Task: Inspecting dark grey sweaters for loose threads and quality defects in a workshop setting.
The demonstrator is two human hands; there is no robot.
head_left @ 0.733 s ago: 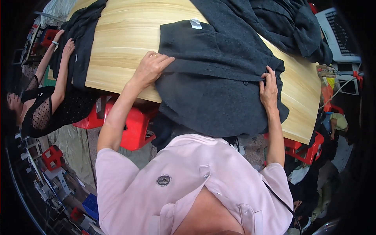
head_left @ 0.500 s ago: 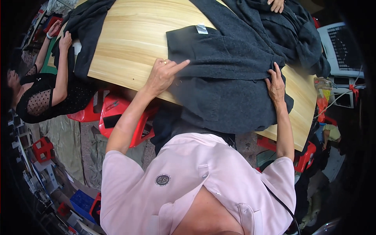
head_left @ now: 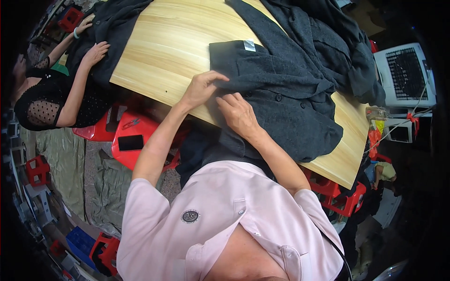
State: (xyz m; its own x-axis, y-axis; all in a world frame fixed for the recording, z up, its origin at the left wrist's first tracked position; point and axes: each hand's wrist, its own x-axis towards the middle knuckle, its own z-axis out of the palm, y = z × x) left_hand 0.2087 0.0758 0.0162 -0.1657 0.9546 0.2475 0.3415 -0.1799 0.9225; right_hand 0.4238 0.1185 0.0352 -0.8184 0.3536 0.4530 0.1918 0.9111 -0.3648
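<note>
A dark grey knitted cardigan [head_left: 290, 124] lies across the near side of the table, its lower part hanging toward my lap. Several dark buttons run along its front band, and a small white label [head_left: 249, 45] shows at its far edge. My left hand [head_left: 199, 90] is at the cardigan's left edge, thumb and forefinger closed on the cloth. Just below and right of it, my right hand [head_left: 238, 114] has its fingers curled in, gripping the front band near its left end. The fingertips of both hands partly hide the cloth there.
More dark knitwear [head_left: 323, 47] is heaped at the far right of the wooden table [head_left: 168, 51]. At the left a co-worker in black handles another dark garment [head_left: 117, 37]. Red stools [head_left: 133, 136] stand below the table edge; one bears a phone [head_left: 131, 142] and small snips.
My right hand has moved left, from the cardigan's right end to beside my left hand. My left forefinger, stretched out before, is now bent. The co-worker's hands have shifted on their garment.
</note>
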